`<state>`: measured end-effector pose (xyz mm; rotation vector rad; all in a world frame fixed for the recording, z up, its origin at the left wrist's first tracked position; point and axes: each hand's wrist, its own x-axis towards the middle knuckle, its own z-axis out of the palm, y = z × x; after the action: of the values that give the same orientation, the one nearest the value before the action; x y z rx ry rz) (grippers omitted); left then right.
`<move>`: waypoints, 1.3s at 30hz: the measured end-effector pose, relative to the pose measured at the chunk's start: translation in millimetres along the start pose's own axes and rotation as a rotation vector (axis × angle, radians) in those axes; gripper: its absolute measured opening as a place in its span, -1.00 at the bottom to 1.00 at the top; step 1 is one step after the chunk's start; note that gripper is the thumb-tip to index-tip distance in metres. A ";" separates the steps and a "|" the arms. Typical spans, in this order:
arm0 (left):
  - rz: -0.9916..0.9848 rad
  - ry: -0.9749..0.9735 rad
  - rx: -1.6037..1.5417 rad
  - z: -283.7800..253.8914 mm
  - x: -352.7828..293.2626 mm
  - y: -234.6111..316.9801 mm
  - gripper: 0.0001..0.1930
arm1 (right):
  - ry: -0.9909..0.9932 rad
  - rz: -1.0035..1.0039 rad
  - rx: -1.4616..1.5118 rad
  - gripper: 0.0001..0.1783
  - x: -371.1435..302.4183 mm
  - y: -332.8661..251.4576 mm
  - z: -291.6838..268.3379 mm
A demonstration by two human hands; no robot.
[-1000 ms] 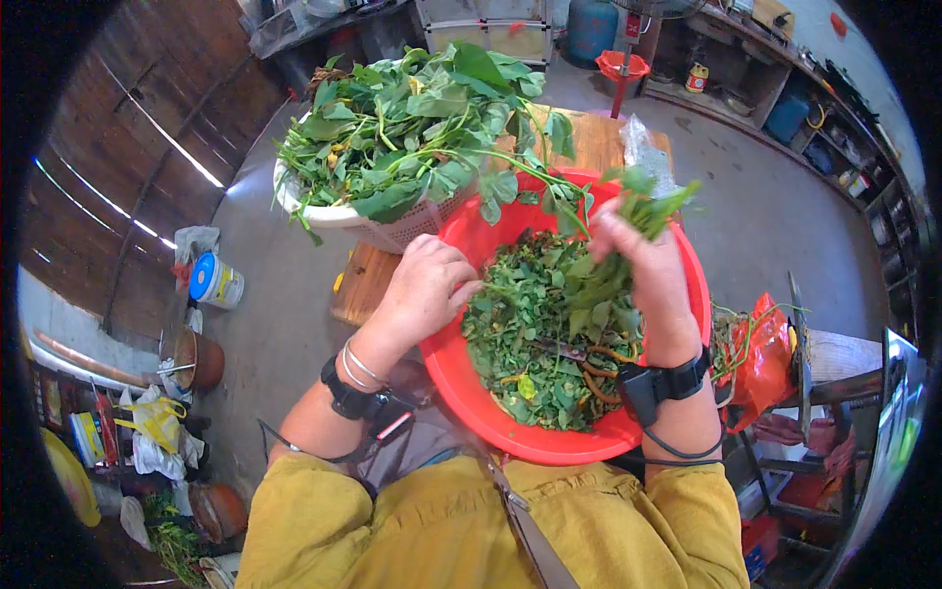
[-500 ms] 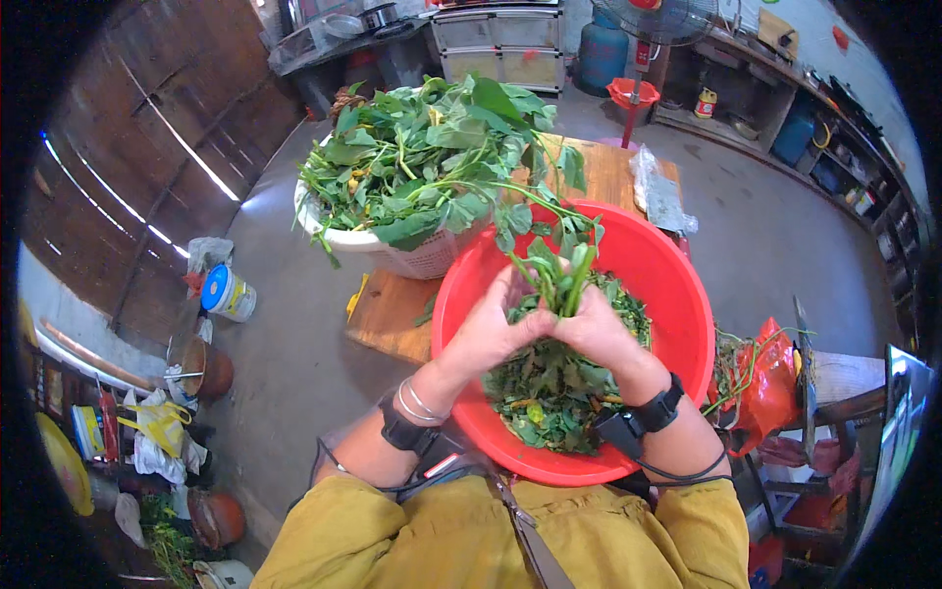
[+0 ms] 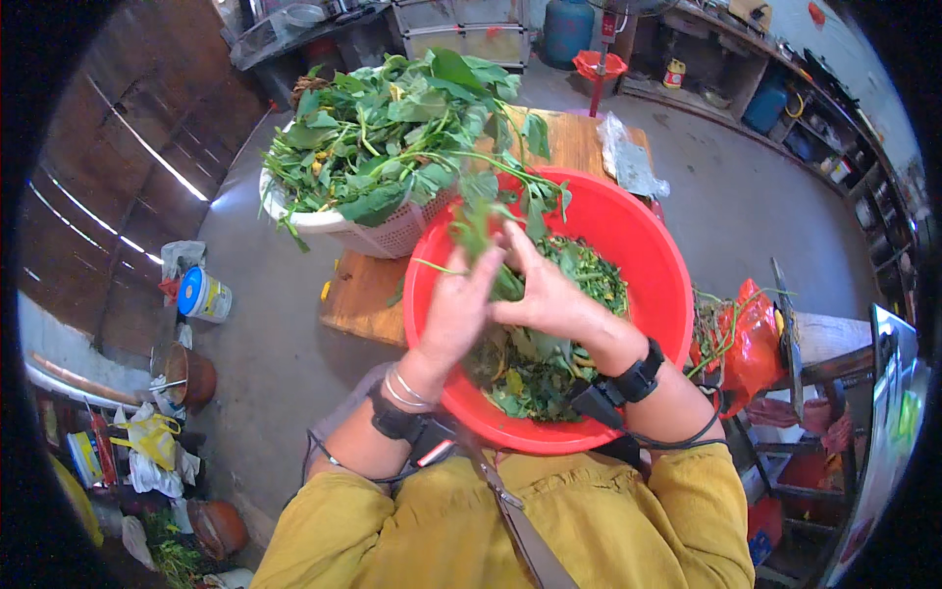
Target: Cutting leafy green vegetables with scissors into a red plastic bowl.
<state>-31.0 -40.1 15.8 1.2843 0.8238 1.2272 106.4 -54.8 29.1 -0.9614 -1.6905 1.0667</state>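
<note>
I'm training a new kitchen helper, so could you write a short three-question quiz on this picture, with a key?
1. True or false: the white basket is heaped with leafy stems.
2. The basin holding small leaf pieces is: A blue, B red, C yellow.
3. Fill the gap: in the picture, the large red plastic bag is to the ____ of the basin.

Key: 1 true; 2 B; 3 right.

The basin point(image 3: 658, 275) beneath the right hand point(image 3: 549, 296) is smooth, glossy plastic; 2 bangles point(image 3: 405, 390) just behind the left hand point(image 3: 453, 309) are shiny metal.
</note>
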 end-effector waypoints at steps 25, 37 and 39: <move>-0.241 -0.306 0.121 -25.9 -11.0 18.1 -0.64 | -0.538 0.313 -1.007 -0.82 -45.1 9.0 -26.7; -0.068 -0.305 0.159 -16.1 -18.3 2.5 -0.72 | 0.020 0.070 -0.625 -0.83 -50.7 -5.5 -46.8; -0.162 -0.273 0.076 -19.9 -19.4 3.4 -0.73 | -0.191 0.290 -0.753 -0.72 -60.6 1.6 -62.9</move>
<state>-54.9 -54.3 12.4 1.3817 0.7639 0.8769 184.2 -94.4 25.6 -1.6576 -2.2184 0.7017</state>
